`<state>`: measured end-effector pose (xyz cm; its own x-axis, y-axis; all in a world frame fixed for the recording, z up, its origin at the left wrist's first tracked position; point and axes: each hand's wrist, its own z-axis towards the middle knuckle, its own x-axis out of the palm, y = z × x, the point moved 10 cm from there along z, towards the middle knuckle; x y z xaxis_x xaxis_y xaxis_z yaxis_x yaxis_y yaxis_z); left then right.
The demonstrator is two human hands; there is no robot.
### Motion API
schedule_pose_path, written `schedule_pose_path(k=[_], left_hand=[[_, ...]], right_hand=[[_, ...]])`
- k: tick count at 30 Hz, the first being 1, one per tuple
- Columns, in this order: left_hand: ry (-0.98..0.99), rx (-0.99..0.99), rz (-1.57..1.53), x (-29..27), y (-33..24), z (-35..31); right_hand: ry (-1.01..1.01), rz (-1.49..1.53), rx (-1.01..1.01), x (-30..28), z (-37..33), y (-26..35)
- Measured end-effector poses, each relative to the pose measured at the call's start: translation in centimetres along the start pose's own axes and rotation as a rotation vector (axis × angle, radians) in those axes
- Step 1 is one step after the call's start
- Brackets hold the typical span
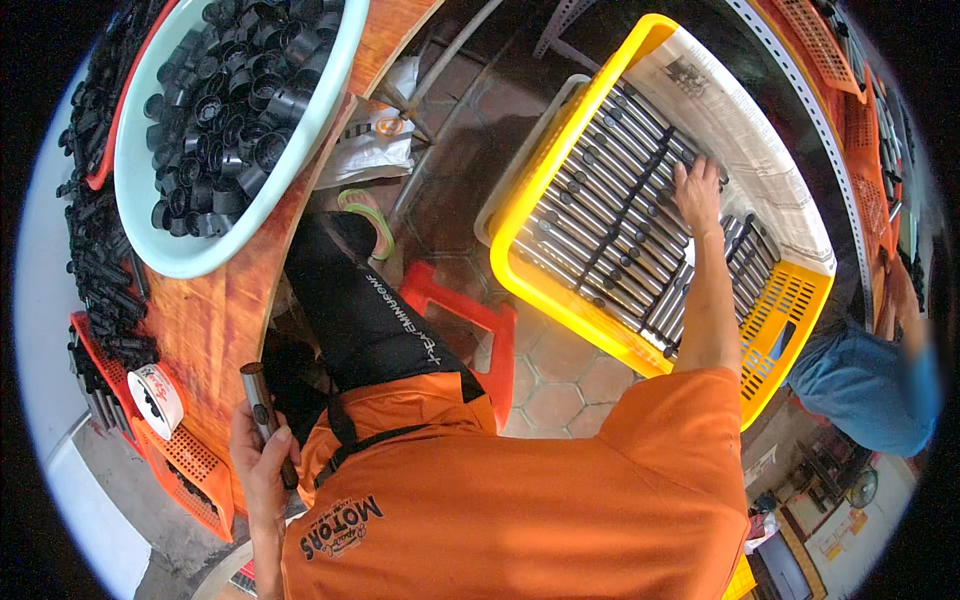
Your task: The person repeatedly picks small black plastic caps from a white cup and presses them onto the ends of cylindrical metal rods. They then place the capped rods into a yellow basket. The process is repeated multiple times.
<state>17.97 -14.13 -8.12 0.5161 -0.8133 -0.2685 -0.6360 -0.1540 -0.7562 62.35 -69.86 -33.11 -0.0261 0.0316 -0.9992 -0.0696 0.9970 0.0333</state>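
My left hand is closed around a short metal tube with a dark button-like part on its side, held upright beside the wooden table. To the right, a yellow plastic crate holds rows of similar silver and black metal tubes, laid side by side. Newspaper lines the crate's far right side. My right hand reaches into the crate and rests at the right end of the upper rows. Its fingers are bent but apart, touching the tubes; I make out nothing held in them.
On the wooden table stands a pale blue basin of black plastic rings. Black parts are heaped beyond it, near a white tub and an orange basket. A red stool stands below. A person in blue is at right.
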Motion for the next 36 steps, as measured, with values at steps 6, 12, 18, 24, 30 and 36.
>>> schedule_pose_path(k=[6, 12, 18, 24, 30, 36], left_hand=[[-0.008, -0.023, 0.010, -0.6, 1.2, 0.2], [-0.012, -0.020, 0.023, -0.5, 1.2, -0.1], [-0.021, -0.025, 0.054, -1.2, 1.6, 0.1], [-0.025, 0.024, 0.029, -1.2, 1.4, 0.3], [-0.031, -0.013, 0.022, -1.0, 1.9, 0.1], [-0.027, -0.022, 0.011, -0.8, 2.1, 0.3]], right_hand=[[-0.080, 0.077, -0.070, 0.6, 1.0, -1.1], [-0.117, -0.021, -0.072, -1.5, 0.1, 1.0], [-0.046, -0.089, 0.011, -3.0, 1.6, 0.2], [-0.019, -0.099, -0.036, -1.6, 1.8, 0.0], [-0.055, -0.110, -0.019, 0.4, 0.3, 0.4], [-0.066, -0.094, -0.008, 1.0, 1.2, -0.7]])
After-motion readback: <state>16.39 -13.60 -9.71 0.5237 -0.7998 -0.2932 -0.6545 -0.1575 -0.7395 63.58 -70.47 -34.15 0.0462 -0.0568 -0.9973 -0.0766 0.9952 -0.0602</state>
